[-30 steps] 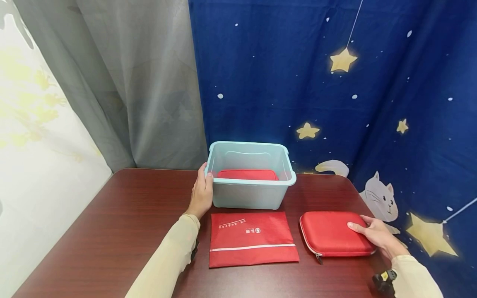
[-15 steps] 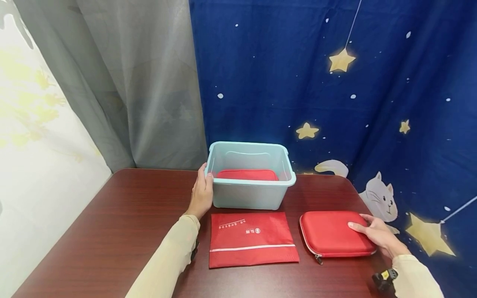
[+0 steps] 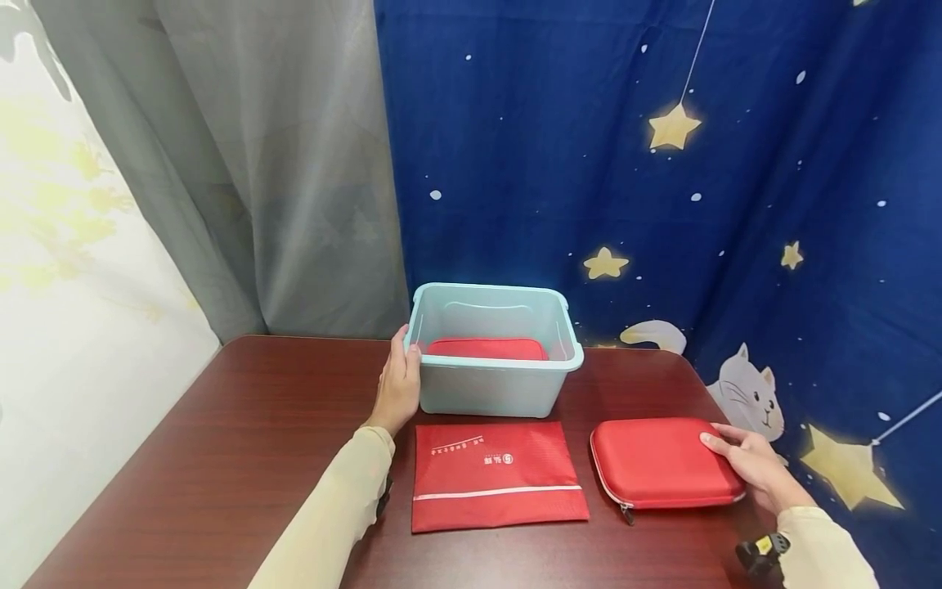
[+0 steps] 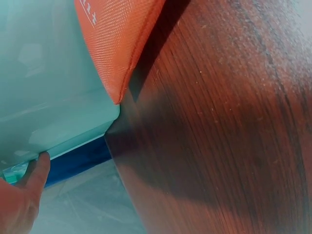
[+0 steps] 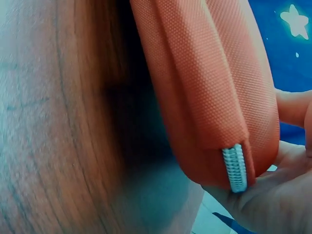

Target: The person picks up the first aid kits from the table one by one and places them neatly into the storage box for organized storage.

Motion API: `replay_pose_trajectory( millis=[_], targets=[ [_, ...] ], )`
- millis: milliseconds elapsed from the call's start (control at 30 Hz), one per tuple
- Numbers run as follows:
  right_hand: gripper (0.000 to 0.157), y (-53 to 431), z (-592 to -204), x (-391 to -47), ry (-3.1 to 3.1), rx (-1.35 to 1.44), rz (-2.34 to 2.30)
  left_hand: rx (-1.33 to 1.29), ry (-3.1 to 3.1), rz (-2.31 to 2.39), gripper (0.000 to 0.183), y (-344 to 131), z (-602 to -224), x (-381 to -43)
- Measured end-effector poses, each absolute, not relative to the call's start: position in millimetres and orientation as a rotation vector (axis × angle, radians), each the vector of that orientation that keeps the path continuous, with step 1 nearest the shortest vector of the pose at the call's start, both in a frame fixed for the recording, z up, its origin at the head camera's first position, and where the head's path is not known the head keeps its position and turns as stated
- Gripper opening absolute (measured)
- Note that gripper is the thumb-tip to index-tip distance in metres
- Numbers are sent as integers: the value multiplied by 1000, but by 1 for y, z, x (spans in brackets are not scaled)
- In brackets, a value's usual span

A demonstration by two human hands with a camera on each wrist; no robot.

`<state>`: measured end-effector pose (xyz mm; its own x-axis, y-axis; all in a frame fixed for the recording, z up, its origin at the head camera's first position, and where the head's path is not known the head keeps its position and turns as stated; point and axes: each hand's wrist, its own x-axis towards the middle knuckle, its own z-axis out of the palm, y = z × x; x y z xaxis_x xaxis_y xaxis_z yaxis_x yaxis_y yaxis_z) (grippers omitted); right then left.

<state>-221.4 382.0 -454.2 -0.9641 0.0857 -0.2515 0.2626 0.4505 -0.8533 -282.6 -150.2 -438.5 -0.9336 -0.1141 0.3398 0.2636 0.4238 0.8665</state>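
In the head view, my left hand (image 3: 397,384) holds the left side of a pale blue plastic bin (image 3: 489,393) at its rim. A red item (image 3: 489,348) lies inside it, partly hidden by the front wall. My right hand (image 3: 756,468) grips the right end of a red zippered hard case (image 3: 662,462), thumb on top, other fingers mostly hidden. The right wrist view shows the case's edge and pale zipper end (image 5: 236,168) against the hand. A flat red pouch (image 3: 500,474) with white print and a white stripe lies between the hands, in front of the bin.
The dark wood table (image 3: 243,458) carries everything. A grey curtain (image 3: 316,180) and a blue star-patterned curtain (image 3: 515,164) hang behind it. The table's right edge runs close by the case.
My right thumb has slid slightly to the right on the case. The left hand and the bin keep their place; the head view has tilted up a little.
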Motion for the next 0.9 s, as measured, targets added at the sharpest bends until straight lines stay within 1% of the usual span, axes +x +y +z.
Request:
replay_pose_trajectory(
  millis=[400,900],
  targets=[
    [85,389,-452,-218,2350,410,-1788,-116,-2329,-1505,53,-146,-439,-276],
    [86,390,-450,-221,2317,387,-1799,-117,-2337,-1503,54,-146,-438,-276]
  ],
)
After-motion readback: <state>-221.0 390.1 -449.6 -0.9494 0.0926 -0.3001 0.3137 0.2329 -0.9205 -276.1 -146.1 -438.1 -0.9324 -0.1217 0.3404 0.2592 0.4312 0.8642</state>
